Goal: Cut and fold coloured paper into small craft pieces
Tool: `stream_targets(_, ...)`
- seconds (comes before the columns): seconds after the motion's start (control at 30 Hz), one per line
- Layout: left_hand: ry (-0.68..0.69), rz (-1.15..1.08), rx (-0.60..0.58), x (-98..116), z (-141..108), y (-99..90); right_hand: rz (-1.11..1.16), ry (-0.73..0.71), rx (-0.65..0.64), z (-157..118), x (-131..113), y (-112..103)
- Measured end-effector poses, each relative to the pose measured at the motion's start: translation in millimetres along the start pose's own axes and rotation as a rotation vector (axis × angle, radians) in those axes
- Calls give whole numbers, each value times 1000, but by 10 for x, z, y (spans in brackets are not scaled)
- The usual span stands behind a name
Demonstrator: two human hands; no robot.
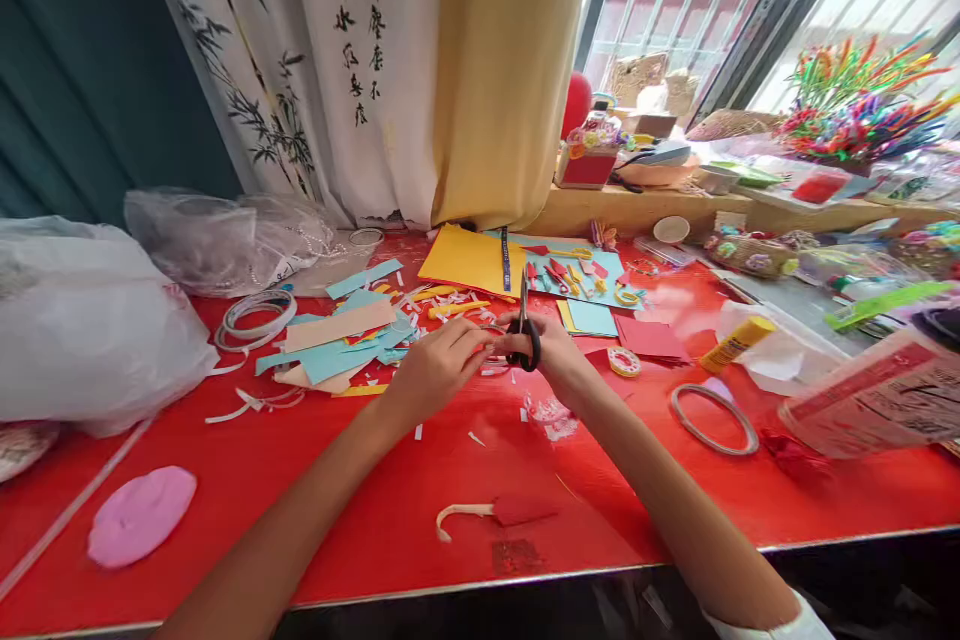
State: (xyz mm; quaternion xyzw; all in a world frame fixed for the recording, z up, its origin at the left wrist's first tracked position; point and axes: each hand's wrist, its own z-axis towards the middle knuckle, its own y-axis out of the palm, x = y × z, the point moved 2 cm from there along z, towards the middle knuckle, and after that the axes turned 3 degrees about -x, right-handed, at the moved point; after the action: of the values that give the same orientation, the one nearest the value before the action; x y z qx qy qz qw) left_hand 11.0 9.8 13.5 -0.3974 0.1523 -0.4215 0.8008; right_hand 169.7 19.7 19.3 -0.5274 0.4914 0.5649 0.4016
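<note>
My right hand [546,344] is closed on black-handled scissors [524,330], whose blades point up and away from me. Just left of it, my left hand [444,360] has its fingertips pinched together near the scissor handles; what they hold is too small to make out. The two hands are close together above the red table [360,500]. Left of my hands lies a heap of blue and tan paper strips [345,325]. Beyond them are yellow paper sheets [469,262] and a light blue sheet [615,270] carrying small red and yellow pieces.
A pink flat lump [142,516] and a white plastic bag [97,320] are at left. On the right are a glue stick [738,344], a ring [714,419] and a large plastic jar [874,385]. A curled cream piece [465,512] lies near the front edge.
</note>
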Motion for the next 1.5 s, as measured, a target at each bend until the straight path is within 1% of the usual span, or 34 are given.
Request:
stream_targets(0.17, 14, 55, -20, 11, 10, -13, -3, 35, -39, 13, 60, -9)
stream_targets(0.3, -12, 68, -33, 10, 20, -25, 44, 98, -99, -5, 35, 0)
stream_targets(0.37, -23, 56, -40, 11, 23, -28, 43, 98, -108, -21, 10, 8)
stream_targets(0.5, -22, 34, -57, 20, 23, -25, 27, 59, -83, -42, -4, 32)
stream_targets(0.63, -28, 30, -90, 28, 21, -13, 21, 30, -43, -26, 44, 43)
stream_targets(0.77, -61, -11, -107, 10, 24, -5, 0, 12, -4, -1, 75, 23)
stream_targets(0.87, -85, -96, -117, -25, 23, -6, 4, 24, 30, 10, 62, -1)
stream_targets(1.0, -89, -171, -107, -71, 16, -20, 31, 83, 71, 23, 40, -29)
stream_targets(1.1, -110, -201, -92, -80, 15, -41, 53, 107, 69, 35, 41, -32)
stream_targets(1.2, -128, -214, -104, -60, 26, -61, 49, 109, 62, 39, 45, -25)
stream_targets(1.33, -104, -207, -120, -28, 37, -70, 14, 92, 60, 30, 32, -19)
stream_targets(1.5, -99, -162, -120, -40, 21, -53, -10, 67, 30, -4, 5, -10)
